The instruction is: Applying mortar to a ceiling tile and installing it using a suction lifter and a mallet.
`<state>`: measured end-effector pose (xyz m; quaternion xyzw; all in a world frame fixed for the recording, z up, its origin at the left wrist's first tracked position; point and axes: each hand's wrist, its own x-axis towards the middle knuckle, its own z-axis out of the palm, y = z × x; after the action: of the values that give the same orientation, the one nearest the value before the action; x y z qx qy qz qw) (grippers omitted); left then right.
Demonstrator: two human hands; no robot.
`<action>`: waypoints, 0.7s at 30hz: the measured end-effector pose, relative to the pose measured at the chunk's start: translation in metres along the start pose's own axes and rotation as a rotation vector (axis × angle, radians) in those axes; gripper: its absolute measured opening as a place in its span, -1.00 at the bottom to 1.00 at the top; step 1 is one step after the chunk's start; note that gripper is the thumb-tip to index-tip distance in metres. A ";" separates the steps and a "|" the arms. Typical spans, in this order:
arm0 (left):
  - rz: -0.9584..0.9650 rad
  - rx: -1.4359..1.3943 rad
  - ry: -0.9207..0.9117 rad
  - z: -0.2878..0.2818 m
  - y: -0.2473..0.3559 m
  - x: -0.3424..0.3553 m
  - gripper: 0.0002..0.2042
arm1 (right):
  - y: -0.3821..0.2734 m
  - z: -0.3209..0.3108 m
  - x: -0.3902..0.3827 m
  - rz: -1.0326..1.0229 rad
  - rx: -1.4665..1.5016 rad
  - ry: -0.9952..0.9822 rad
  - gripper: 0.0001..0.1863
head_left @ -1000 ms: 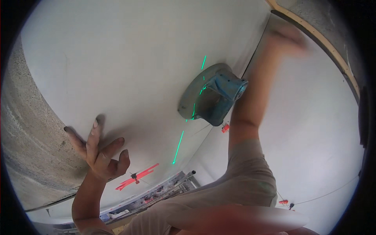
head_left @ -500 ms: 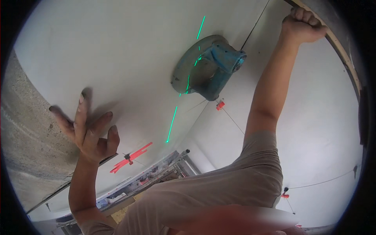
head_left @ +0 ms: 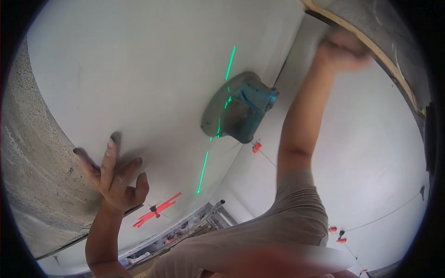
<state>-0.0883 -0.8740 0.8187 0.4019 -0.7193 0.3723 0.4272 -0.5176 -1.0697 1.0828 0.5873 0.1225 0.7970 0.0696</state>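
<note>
My left hand (head_left: 118, 183) lies with its fingers spread on a large pale slab (head_left: 153, 78), close to the slab's left edge. Nothing is held in it. At the upper right my right hand (head_left: 345, 48) is balled into a fist, blurred by motion, over the adjoining pale slab (head_left: 366, 125) and close to its edge strip. No object shows in the fist. Between my hands, a blue-green tool (head_left: 252, 111) with a wide round base and a handle rests on the left slab beside the seam. A green laser line (head_left: 203, 171) crosses slab and tool.
Rough grey concrete (head_left: 32, 162) borders the left slab. A tan strip (head_left: 384, 55) runs along the upper right edge. Red clips (head_left: 257, 147) and a red wedge-like piece with a black knob (head_left: 154, 211) sit along the seams. Cluttered shelving (head_left: 185, 227) shows below.
The view has shifted, so the slabs, tool and left hand appear lower. My right fist has gone from sharp to blurred near the upper right edge. My left hand keeps its spread pose.
</note>
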 end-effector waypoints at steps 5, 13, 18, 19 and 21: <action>0.019 -0.017 -0.016 0.002 0.000 0.003 -0.81 | 0.060 0.026 -0.034 0.231 0.149 0.265 -0.52; -0.014 -0.005 0.007 -0.005 0.002 -0.004 -0.80 | 0.073 0.002 -0.011 0.441 0.122 0.158 -0.53; 0.020 0.039 0.005 -0.002 0.004 0.003 -0.78 | 0.103 -0.026 -0.025 0.273 0.365 0.107 -0.42; 0.035 0.014 -0.004 0.010 -0.001 0.008 -0.78 | 0.132 -0.070 -0.008 0.289 0.629 -0.160 -0.43; 0.090 0.055 0.053 0.015 -0.007 0.004 -0.78 | 0.107 -0.008 -0.023 0.396 0.460 0.120 -0.56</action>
<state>-0.0877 -0.8910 0.8185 0.3707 -0.7148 0.4211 0.4175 -0.5147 -1.1796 1.0891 0.5520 0.1866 0.7797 -0.2291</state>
